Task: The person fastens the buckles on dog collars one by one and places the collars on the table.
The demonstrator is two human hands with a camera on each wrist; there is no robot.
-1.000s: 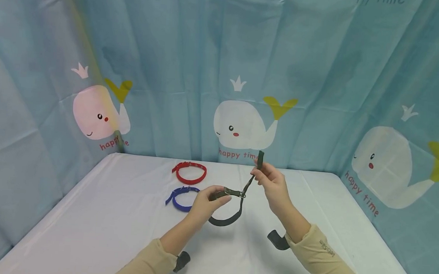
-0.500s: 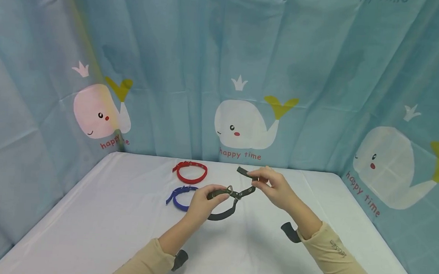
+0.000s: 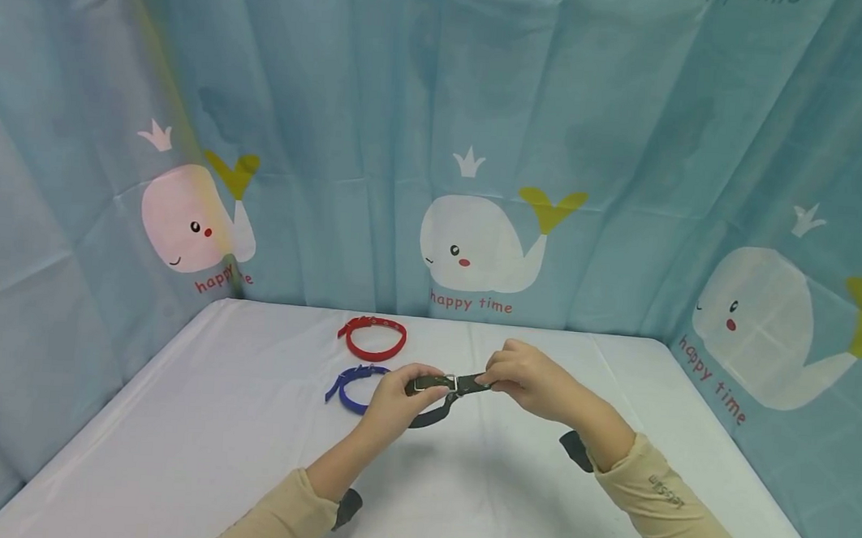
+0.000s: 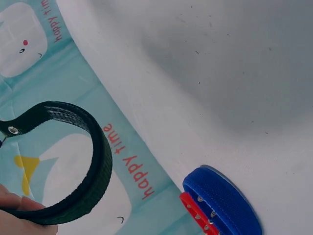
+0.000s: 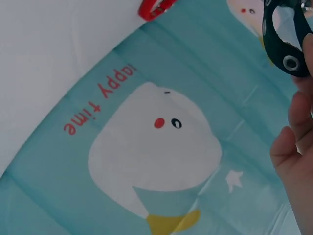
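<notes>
A dark green collar (image 3: 430, 418) with metal eyelets and a metal buckle (image 3: 450, 381) is held above the table between both hands. My left hand (image 3: 393, 399) pinches the strap left of the buckle, thumb below and fingers above. My right hand (image 3: 535, 380) pinches the strap on the buckle's right side; its fingers hide the strap's end. In the left wrist view the collar's loop (image 4: 100, 171) curves away from the left fingers. An eyelet shows on the bent dark strap (image 5: 281, 56) by the right hand (image 5: 299, 161) in the right wrist view.
On the white table (image 3: 211, 420), a red collar (image 3: 375, 355) lies toward the back, with a blue collar (image 3: 350, 407) in front of it, partly behind my left hand. A blue curtain (image 3: 365, 135) with whale prints hangs round the table's back and sides.
My right hand has come down from its raised position, bringing the strap end from upright to nearly level beside the buckle. My left hand keeps its grip almost in place.
</notes>
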